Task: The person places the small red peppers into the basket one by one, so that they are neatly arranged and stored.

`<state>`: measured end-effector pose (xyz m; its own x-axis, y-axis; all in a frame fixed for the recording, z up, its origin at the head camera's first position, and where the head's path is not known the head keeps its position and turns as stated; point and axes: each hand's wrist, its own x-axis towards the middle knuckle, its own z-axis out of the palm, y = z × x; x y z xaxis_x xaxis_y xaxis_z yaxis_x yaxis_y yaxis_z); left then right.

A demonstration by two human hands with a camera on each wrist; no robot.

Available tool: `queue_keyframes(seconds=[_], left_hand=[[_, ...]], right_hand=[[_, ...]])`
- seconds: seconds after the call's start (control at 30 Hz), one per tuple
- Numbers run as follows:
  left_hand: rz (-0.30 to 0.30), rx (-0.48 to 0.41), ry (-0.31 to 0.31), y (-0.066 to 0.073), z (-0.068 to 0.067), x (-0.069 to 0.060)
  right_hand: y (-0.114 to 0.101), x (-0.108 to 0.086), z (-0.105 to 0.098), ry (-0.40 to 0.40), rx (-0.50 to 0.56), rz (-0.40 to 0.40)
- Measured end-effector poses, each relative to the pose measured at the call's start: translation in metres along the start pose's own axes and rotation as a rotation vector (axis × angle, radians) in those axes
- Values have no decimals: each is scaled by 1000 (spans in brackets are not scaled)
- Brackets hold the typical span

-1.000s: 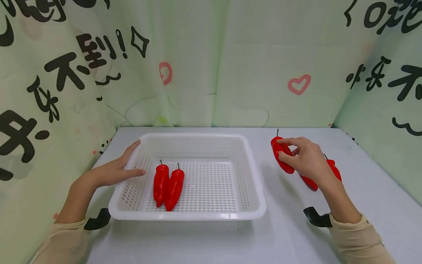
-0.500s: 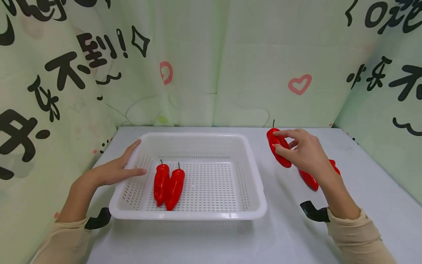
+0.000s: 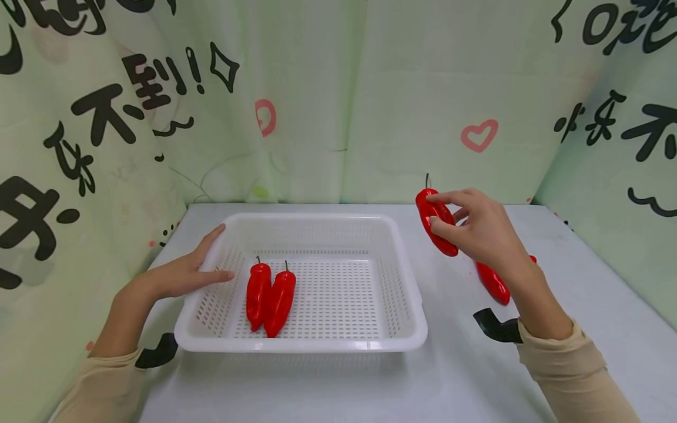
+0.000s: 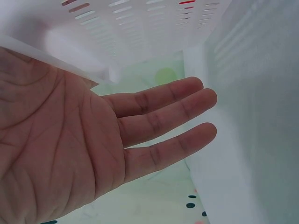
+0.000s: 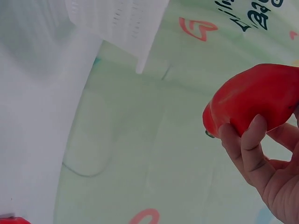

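My right hand (image 3: 478,229) pinches a red pepper (image 3: 427,212) between thumb and fingers, stem upward, above the table right of the white basket (image 3: 338,345). In the right wrist view the same pepper (image 5: 254,95) sits at the fingertips, its stem end facing down-left. My left hand (image 3: 182,276) rests on the basket's left rim, thumb over the top. From the left wrist view, the left hand's other fingers (image 4: 163,123) are straight, outside the basket under the rim. Two red peppers (image 3: 258,296) lie side by side inside the basket, left of its middle.
On the table right of the basket lies another red pepper (image 3: 493,283), partly behind my right forearm. A red bit (image 3: 533,258) of a further pepper shows past the wrist. A pale green printed curtain (image 3: 402,117) surrounds the white table (image 3: 296,388).
My right hand has lifted the red pepper up and moved it left, away from the peppers on the table. The left hand and the basket stay where they were.
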<state>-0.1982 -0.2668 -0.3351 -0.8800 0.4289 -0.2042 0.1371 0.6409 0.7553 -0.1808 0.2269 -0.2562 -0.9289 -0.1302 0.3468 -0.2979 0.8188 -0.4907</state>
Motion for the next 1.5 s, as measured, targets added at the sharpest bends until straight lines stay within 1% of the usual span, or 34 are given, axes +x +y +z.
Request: queue_keyframes(seconds=[0.1, 0.43, 0.7, 0.93, 1.33, 1.5], left_hand=[[-6, 1, 1, 1, 0, 0], [8, -11, -6, -2, 0, 1], [-3, 0, -6, -4, 0, 1], [-18, -10, -3, -2, 0, 0], [-5, 0, -6, -1, 0, 0], [-12, 3, -3, 0, -1, 0]], right_hand=[[-6, 2, -1, 4, 8, -18], [-28, 12, 0, -4, 24, -69], [-42, 18, 4, 22, 42, -101], [-55, 22, 8, -4, 78, -124], [-70, 32, 20, -18, 105, -153], [-76, 35, 26, -35, 132, -161]])
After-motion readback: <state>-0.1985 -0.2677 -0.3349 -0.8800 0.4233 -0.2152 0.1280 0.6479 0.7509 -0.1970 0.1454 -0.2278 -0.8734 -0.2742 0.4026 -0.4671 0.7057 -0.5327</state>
